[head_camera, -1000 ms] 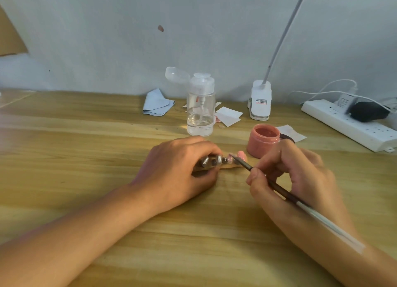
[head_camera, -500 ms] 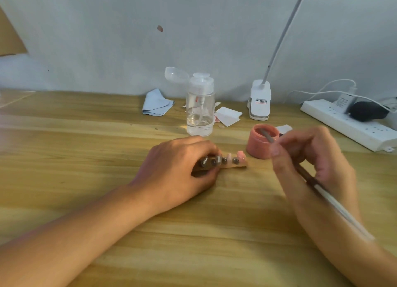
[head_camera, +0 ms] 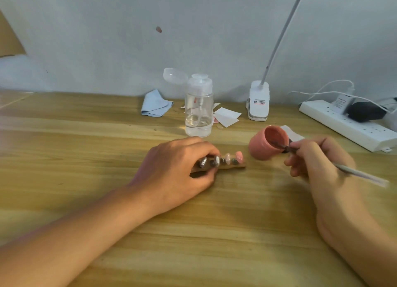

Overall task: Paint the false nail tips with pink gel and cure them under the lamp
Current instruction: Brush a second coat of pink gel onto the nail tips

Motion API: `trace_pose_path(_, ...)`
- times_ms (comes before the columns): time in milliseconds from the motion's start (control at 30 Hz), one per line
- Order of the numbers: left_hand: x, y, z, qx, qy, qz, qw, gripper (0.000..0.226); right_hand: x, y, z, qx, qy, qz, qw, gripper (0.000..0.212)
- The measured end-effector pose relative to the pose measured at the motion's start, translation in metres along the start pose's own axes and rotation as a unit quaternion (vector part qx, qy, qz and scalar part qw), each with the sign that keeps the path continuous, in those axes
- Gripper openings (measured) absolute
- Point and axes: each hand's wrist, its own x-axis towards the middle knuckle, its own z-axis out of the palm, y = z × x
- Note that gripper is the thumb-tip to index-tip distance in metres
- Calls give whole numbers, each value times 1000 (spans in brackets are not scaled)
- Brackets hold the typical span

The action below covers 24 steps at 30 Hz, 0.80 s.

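Nail tips [head_camera: 233, 157] on a strip [head_camera: 237, 167], gripped by the left hand [head_camera: 178, 167], lie just left of the tilted gel jar [head_camera: 258, 150]; right hand [head_camera: 320, 164] pinches a brush [head_camera: 361, 175] dipped in it

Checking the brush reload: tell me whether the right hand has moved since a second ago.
Yes. The right hand went rightward, away from the nail tip holder, and its brush now dips into the pink gel jar.

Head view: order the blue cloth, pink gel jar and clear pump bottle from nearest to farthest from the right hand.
1. Pink gel jar, just left of the right hand.
2. Clear pump bottle, farther back-left.
3. Blue cloth, farthest left.
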Motion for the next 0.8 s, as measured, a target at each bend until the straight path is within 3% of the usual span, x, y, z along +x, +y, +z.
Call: trace_pose_path(800,1,-1,1,1,7,12,1000,21,-2,-1,3,-16,-34,-16,999,16)
